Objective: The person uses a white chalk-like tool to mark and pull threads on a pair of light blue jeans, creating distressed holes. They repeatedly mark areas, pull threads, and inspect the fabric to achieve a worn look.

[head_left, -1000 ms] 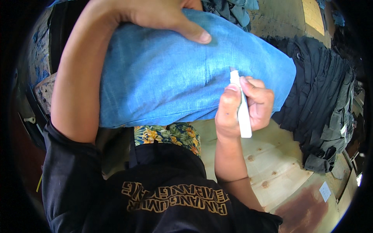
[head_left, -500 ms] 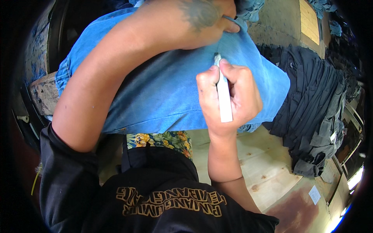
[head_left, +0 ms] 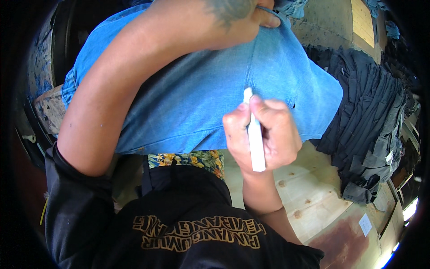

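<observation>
Here right hand (head_left: 264, 134) fists white chalk (head_left: 254, 134) (tip on blue denim (head_left: 188, 98)).

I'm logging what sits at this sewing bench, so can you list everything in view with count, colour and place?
denim garment: one, light blue, spread across the middle of the bench under both hands.
marking stick: one, white, upright in the right hand, its tip on the denim.
dark garments: a stack, black and grey, count unclear, at the right.
wooden bench top: one, pale, lower right.
floral cloth: one piece, yellow and green, below the denim's near edge.
black shirt: one, worn by the person, bottom.
left hand: pinching the denim's far edge, top.
right hand: gripping the stick, centre.
</observation>
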### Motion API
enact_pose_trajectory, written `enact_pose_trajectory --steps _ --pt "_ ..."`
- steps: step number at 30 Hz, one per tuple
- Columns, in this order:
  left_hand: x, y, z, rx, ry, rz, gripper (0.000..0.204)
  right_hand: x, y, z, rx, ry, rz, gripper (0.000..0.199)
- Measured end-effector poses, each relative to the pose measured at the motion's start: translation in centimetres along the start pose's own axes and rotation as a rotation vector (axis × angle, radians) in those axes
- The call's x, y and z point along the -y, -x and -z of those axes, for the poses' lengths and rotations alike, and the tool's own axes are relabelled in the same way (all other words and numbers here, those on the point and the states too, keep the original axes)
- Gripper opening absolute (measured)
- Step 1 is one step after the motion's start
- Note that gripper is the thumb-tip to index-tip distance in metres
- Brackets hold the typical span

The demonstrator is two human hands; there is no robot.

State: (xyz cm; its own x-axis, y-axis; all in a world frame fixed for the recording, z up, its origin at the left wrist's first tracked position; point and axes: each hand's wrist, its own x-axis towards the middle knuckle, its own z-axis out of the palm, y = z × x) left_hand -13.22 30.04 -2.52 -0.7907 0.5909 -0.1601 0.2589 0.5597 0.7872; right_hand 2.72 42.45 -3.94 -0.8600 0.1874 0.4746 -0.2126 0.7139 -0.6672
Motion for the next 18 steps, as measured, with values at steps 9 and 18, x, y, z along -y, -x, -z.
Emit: enact_pose_trajectory --steps 9,18 --pt "-0.4 0.1 -0.4 -0.006 -0.045 -0.019 0.039 -1.4 -0.9 -1.1 0.052 0.091 -0.025 0.018" --pt "-0.5 0.1 -0.4 -0.012 -0.046 0.036 0.038 -1.3 0.1 -1.2 -0.056 -0.04 0.079 0.018"
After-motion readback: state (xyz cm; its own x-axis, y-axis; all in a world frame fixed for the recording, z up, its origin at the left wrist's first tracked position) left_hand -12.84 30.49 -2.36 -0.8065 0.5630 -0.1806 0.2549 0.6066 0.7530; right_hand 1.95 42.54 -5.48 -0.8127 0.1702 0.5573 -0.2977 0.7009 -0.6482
